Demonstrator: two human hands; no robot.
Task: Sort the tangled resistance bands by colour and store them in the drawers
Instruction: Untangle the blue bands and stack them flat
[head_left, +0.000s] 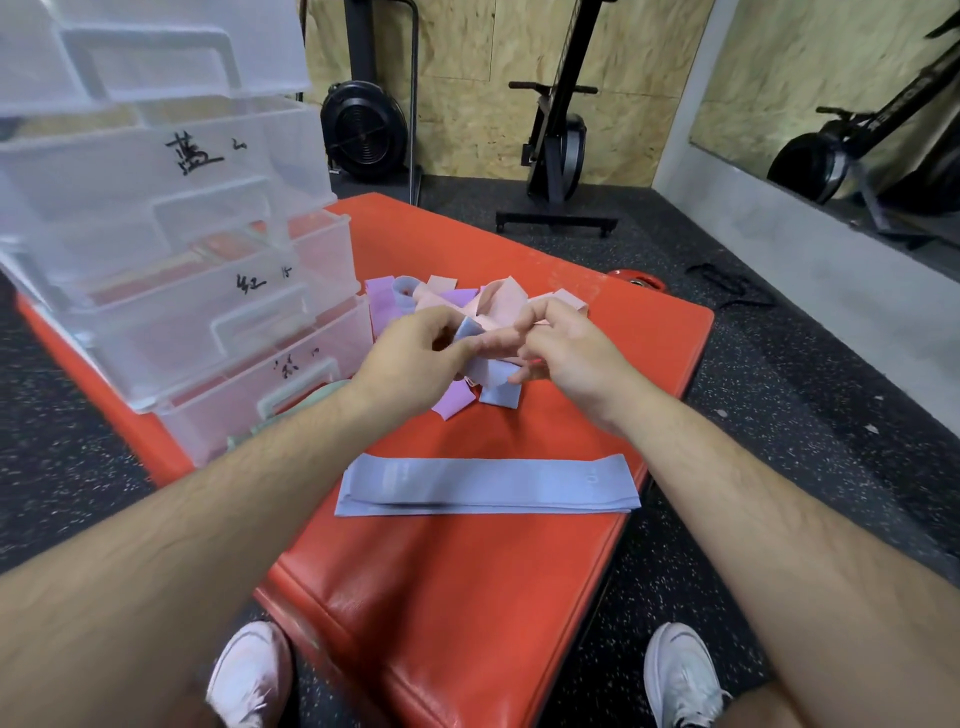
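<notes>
Left of our left grip (415, 353) stand the clear drawers (208, 291), on the red bench (467, 597). That grip pinches a blue band (493, 373). Just beside it, our right grip (563, 349) curls its fingers on the same band. Beyond both grips, touching the held band, lies the pink and purple tangle (498, 301). Nearer us than the grips lie the flat blue bands (488, 486), stacked.
</notes>
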